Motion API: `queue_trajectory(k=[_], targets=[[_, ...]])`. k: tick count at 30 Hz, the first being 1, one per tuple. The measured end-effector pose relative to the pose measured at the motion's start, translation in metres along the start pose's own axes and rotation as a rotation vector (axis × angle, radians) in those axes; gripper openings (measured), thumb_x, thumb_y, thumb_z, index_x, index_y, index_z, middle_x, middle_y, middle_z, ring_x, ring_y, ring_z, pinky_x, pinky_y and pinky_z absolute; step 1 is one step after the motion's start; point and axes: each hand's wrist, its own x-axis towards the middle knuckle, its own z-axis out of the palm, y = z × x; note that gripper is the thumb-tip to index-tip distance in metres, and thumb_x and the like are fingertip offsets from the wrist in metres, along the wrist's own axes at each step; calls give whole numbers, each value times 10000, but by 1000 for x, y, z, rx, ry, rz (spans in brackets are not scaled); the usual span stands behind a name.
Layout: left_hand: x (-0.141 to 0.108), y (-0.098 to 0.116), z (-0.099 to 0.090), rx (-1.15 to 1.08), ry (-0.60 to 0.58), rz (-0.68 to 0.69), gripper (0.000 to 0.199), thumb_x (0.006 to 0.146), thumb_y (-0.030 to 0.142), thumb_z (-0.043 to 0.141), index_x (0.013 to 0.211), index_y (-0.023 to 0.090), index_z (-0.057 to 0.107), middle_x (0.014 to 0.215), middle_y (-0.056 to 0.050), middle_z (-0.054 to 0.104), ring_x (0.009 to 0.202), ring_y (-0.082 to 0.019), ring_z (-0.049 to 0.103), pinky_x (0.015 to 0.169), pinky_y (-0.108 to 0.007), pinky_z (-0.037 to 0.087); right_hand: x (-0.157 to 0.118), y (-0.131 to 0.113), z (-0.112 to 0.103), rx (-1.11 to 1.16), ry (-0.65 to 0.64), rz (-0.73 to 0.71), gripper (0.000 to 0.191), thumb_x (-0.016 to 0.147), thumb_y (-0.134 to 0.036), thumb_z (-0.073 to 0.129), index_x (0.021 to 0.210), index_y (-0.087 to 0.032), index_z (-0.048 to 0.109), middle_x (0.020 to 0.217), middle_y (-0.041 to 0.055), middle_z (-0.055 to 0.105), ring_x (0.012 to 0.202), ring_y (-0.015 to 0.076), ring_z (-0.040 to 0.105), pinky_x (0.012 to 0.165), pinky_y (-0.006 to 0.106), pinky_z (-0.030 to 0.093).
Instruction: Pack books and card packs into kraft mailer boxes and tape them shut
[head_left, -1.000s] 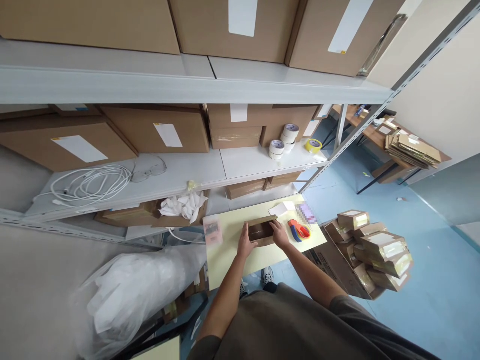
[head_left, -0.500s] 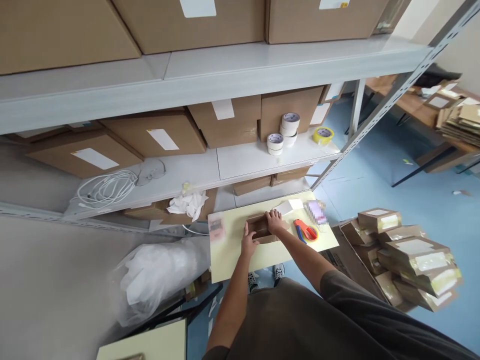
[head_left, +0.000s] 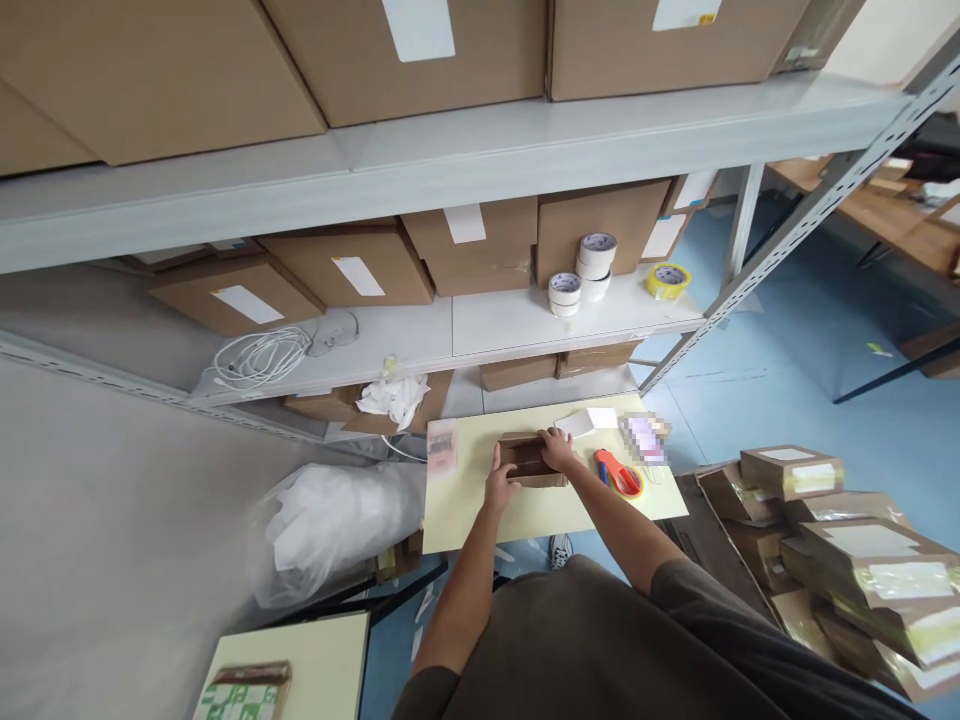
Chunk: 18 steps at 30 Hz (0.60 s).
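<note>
A small open cardboard box (head_left: 529, 482) lies on the pale yellow tabletop (head_left: 465, 510), its dark inside facing up. My left hand (head_left: 500, 479) is closed on the box's left end, the thumb on its outer side and the fingers at the near wall. At the opposite end, my right hand (head_left: 556, 450) grips the right wall from above, with some fingers hidden. Right of the box lies an orange-red tape dispenser (head_left: 618, 472) with a blue part. White papers (head_left: 576, 424) rest behind my right hand, and a blurred-out item (head_left: 645, 438) is beside them.
Behind the table stands a grey shelf rack (head_left: 517, 345) with large cartons, white tape rolls (head_left: 565, 290), a yellow tape roll (head_left: 667, 281) and a coiled white cable (head_left: 262, 357). Packed boxes (head_left: 862, 560) are piled at right. A plastic bag (head_left: 337, 530) bulges at left.
The view has shifted, bringing a green-and-white package into sight at lower left. My right hand stays at the right end, where the box wall now stands up more clearly. My left hand keeps its place.
</note>
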Motion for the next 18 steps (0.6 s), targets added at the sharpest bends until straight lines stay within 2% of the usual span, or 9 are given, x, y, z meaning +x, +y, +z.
queue_trajectory(k=[3, 6, 9, 11, 12, 14, 16, 18], targets=[[-1, -6, 0, -6, -35, 39, 459, 718, 84, 810, 1152, 219, 749, 1799, -87, 149, 1395, -336, 597, 1086, -445, 556, -10, 1, -1, 153, 155, 10, 655, 890, -114, 491, 1527, -264, 526, 1561, 134, 535, 1548, 307, 316, 1267, 615, 202], [-2, -17, 0, -23, -52, 96, 796, 685, 118, 849, 1435, 252, 617, 1812, -91, 18, 1512, -367, 469, 1153, -465, 501, -16, -12, 5, 332, 318, -101, 608, 895, -150, 491, 1496, -205, 571, 1575, 149, 534, 1538, 293, 387, 1269, 535, 315], [-4, -31, -3, -79, -70, 149, 1172, 630, 174, 905, 1653, 287, 344, 1806, -104, -90, 1618, -395, 256, 1191, -484, 461, -16, -44, 13, 489, 340, -242, 596, 866, -171, 513, 1452, -190, 623, 1543, 144, 583, 1458, 283, 524, 1211, 461, 445], [-4, -42, -8, -119, -78, 202, 1288, 627, 241, 924, 1702, 285, 216, 1810, -115, -42, 1653, -386, 106, 1251, -509, 386, -12, -72, 20, 536, 305, -271, 588, 858, -175, 526, 1433, -196, 650, 1469, 137, 654, 1411, 294, 580, 1191, 468, 473], [-4, -48, -13, -133, -74, 229, 1275, 657, 287, 912, 1709, 279, 192, 1811, -116, 14, 1659, -373, 62, 1280, -523, 338, -9, -88, 25, 548, 282, -267, 582, 865, -177, 527, 1432, -205, 655, 1424, 129, 689, 1393, 296, 598, 1189, 473, 476], [-2, -63, -24, -155, -37, 249, 1111, 776, 373, 829, 1703, 270, 225, 1799, -113, 145, 1663, -343, 70, 1310, -543, 270, -2, -119, 36, 553, 225, -237, 574, 894, -185, 513, 1451, -231, 649, 1360, 107, 733, 1367, 286, 622, 1190, 469, 473], [1, -81, -38, -180, 38, 205, 839, 918, 409, 672, 1668, 253, 329, 1766, -119, 269, 1650, -317, 179, 1311, -536, 267, 7, -148, 52, 532, 158, -194, 577, 920, -188, 498, 1478, -256, 629, 1359, 89, 738, 1357, 267, 632, 1202, 457, 457], [5, -104, -54, -205, 119, 114, 649, 995, 395, 542, 1611, 222, 436, 1713, -140, 384, 1617, -303, 291, 1309, -511, 277, 17, -172, 72, 482, 90, -146, 581, 933, -191, 501, 1499, -261, 611, 1409, 91, 714, 1363, 259, 630, 1223, 456, 431]])
